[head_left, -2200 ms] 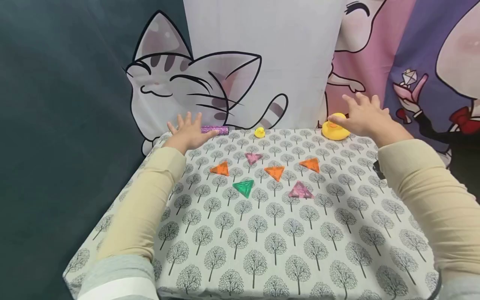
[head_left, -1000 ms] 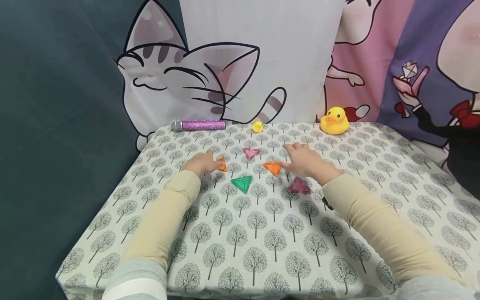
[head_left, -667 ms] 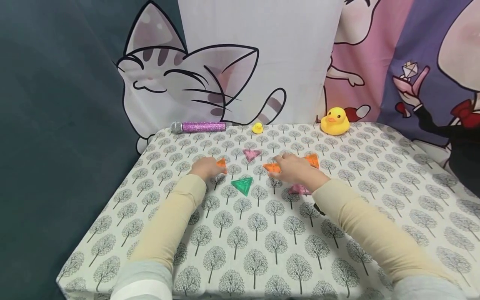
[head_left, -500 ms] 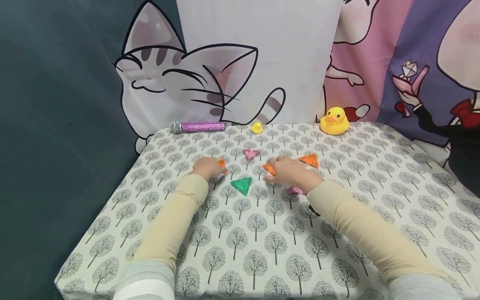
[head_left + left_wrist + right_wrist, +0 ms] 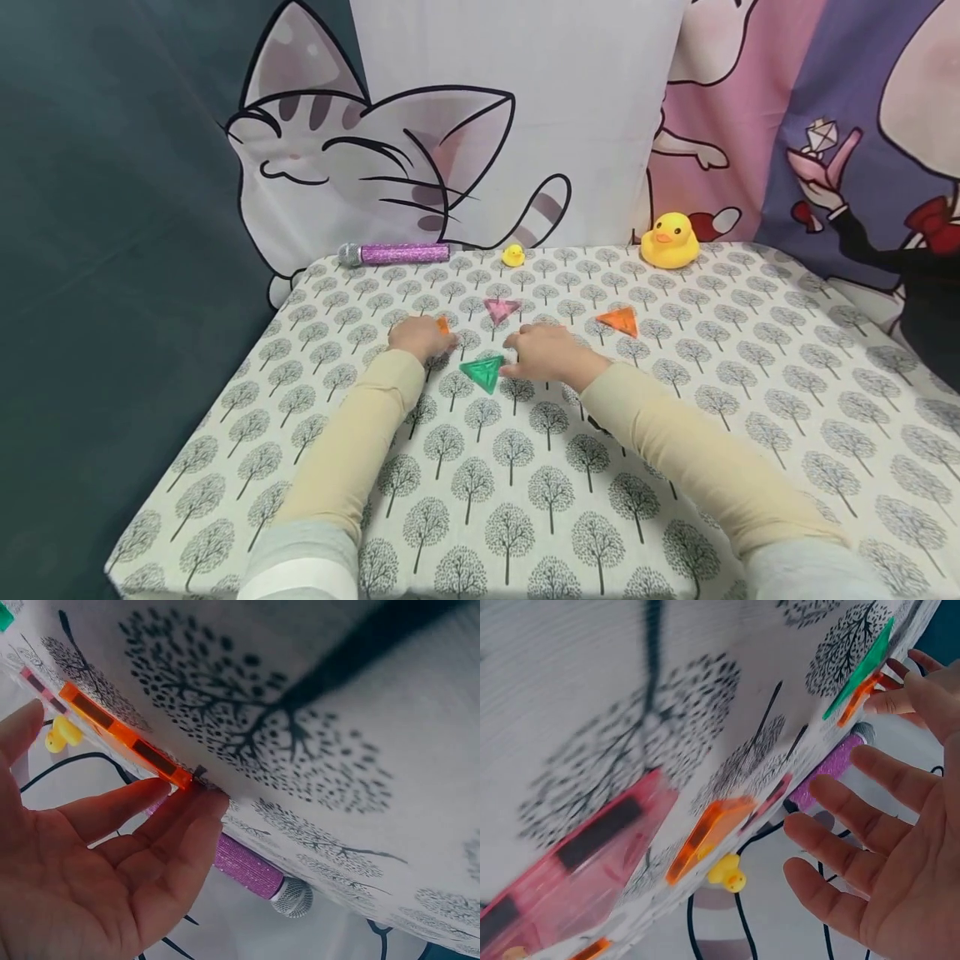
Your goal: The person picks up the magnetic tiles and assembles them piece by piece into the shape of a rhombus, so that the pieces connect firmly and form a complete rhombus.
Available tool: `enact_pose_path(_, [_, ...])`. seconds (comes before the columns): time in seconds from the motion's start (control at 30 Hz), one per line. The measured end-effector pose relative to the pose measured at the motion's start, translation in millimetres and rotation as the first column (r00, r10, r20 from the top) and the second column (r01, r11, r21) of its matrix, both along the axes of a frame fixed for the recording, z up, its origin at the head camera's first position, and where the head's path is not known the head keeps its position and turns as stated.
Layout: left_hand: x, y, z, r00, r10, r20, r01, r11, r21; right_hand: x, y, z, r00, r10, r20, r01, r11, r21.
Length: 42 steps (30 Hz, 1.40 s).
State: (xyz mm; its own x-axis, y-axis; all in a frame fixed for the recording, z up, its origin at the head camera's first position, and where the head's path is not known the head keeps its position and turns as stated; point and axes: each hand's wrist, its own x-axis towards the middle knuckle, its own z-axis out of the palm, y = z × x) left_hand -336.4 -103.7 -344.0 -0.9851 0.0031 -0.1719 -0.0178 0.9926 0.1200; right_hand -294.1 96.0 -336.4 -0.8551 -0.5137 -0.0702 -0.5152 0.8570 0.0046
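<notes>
Triangular magnetic tiles lie flat on the tree-print cloth. My left hand (image 5: 420, 337) is at the left orange tile (image 5: 124, 736), mostly covering it in the head view. In the left wrist view its loosely bent fingers meet one corner, while the thumb stands apart from it. Low over the table, my right hand (image 5: 551, 354) has a fingertip right at the green tile (image 5: 482, 372). The right wrist view shows its fingers spread, holding nothing. Beneath this hand, the middle orange tile (image 5: 711, 834) and near pink tile (image 5: 577, 874) are hidden from the head view.
Behind the hands lie a far pink tile (image 5: 501, 310) and a right orange tile (image 5: 619, 322). Along the back edge are a purple glitter microphone (image 5: 397, 253), a small yellow duck (image 5: 513, 255) and a larger duck (image 5: 670, 242). A cat-print curtain (image 5: 442, 125) hangs behind.
Both hands have come down from above the table. The left hand has reached the left orange tile; the right hand has passed leftward over the middle orange tile to the green one.
</notes>
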Motion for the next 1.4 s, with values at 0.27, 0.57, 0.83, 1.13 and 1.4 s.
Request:
enact_pose_path(0.27, [-0.5, 6.3, -0.8, 0.999, 0.044, -0.013, -0.044, 0.999, 0.010, -2.1, -18.6, -2.4, 0.997, 0.003, 0.079, -0.007, 0.999, 0.050])
enact_pose_path(0.57, [-4.4, 8.0, -6.1, 0.997, 0.067, -0.028, -0.066, 0.997, 0.029, -7.1, -23.9, -7.7, 0.990, -0.017, 0.141, 0.024, 0.999, -0.044])
enact_pose_path(0.83, [-11.9, 12.0, -8.1, 0.986, 0.070, -0.154, -0.052, 0.992, 0.116, -8.1, -24.3, -4.7, 0.971, -0.106, 0.213, 0.128, 0.987, -0.095])
enact_pose_path(1.13, [-18.8, 16.1, -8.1, 0.959, 0.074, -0.273, 0.015, 0.950, 0.311, -8.9, -23.0, -7.3, 0.967, -0.143, 0.212, 0.169, 0.980, -0.110])
enact_pose_path(1.4, [-16.9, 11.0, -3.4, 0.983, 0.106, -0.153, -0.016, 0.866, 0.500, -9.8, -25.0, -6.9, 0.967, -0.163, 0.197, 0.181, 0.981, -0.077])
